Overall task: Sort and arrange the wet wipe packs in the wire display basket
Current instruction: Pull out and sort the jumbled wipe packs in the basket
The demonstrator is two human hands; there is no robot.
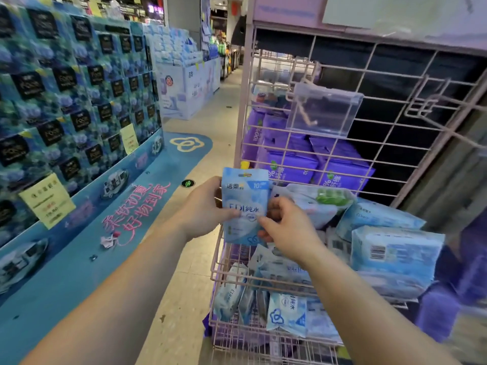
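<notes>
Both hands, left hand point(204, 206) and right hand point(286, 226), pinch 1 upright wipe pack point(243, 206) above basket point(218, 272).

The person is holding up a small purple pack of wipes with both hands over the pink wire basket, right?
Not quite. The head view shows the small pack is light blue and white, not purple. The purple packs sit further back on the rack. The rest is right: the left hand and right hand both hold it up over the pink wire basket.
</notes>
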